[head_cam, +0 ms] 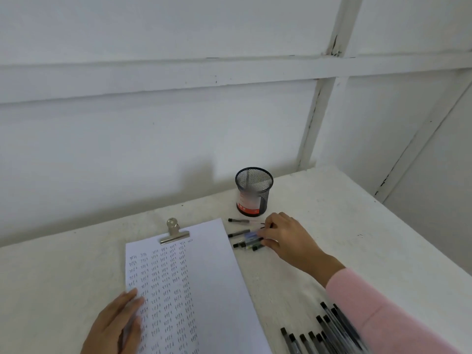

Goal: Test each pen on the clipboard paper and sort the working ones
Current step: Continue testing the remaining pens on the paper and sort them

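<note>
- The left hand (115,325) lies flat with straight fingers, pressing the lower left edge of the clipboard paper (204,277), which fills the centre of the frame under its metal clip (173,232); if that hand lifts, the sheet could slide during a test stroke
- The right hand (288,238), centre right, curls over a small group of pens (242,238) just below the mesh cup (254,191); blur hides whether it grips one, and a loose pinch could roll the neighbours apart
- The pink sleeve (370,310) runs beside the larger pen pile (319,335) at lower right and could sweep it, mixing the lots
</note>
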